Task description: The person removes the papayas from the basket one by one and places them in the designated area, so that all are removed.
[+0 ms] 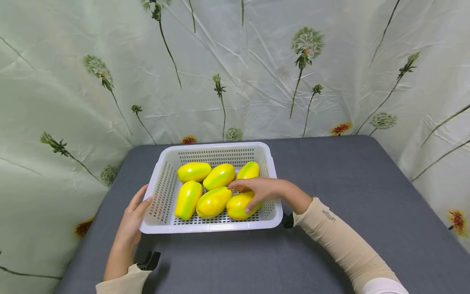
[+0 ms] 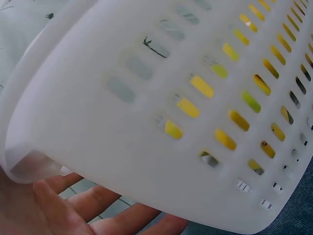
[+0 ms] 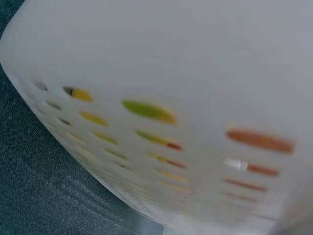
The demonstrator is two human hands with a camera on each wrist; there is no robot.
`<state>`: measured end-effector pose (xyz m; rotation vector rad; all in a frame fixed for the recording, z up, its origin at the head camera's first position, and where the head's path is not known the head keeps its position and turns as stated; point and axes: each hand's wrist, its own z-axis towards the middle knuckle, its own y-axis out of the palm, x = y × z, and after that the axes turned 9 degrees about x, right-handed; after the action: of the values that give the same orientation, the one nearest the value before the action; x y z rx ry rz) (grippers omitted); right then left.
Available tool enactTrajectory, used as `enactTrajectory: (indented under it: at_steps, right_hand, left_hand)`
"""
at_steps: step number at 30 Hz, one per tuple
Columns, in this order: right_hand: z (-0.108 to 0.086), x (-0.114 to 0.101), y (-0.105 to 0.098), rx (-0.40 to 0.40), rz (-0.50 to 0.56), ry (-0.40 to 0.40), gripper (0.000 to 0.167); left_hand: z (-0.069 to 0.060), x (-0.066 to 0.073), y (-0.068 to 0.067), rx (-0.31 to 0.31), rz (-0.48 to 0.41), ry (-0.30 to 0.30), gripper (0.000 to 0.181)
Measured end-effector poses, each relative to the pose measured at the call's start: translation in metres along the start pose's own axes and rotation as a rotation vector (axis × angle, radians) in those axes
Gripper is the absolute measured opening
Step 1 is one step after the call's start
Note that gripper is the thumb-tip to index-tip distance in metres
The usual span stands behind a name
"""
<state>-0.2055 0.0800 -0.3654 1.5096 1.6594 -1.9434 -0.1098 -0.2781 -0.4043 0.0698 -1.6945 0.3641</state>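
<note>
A white perforated plastic basket [image 1: 209,229] holds several yellow papayas with green streaks, such as a papaya [image 1: 188,200] at its near left. At the basket's left end, my left hand [image 1: 128,220] grips the rim, thumb over the edge. In the left wrist view, fingers [image 2: 93,198] of that hand show under the basket's wall [image 2: 122,137]. My right hand [image 1: 262,191] reaches over the right rim and holds the near-right papaya [image 1: 238,206], thumb in front and fingers behind. The basket's wall [image 3: 161,58] hides most of that hand in the right wrist view.
The basket stands on a dark grey cloth-covered table [image 1: 330,175]. Behind and beside the table hangs a pale curtain [image 1: 249,81] printed with dandelions. Black wrist straps [image 1: 148,261] sit near the basket's front corners.
</note>
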Motion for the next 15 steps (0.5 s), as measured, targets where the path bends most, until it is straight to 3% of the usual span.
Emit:
enactTrajectory:
  at_steps: [9,15]
  right_hand:
    - [0.004,-0.002,0.008,-0.018,-0.158,0.033,0.058]
    - [0.003,-0.002,0.012,-0.009,-0.269,0.051,0.056]
  left_hand:
    - [-0.003,0.000,0.000,0.026,-0.025,0.002,0.059]
    - [-0.003,0.001,0.001,0.029,-0.034,0.005,0.058]
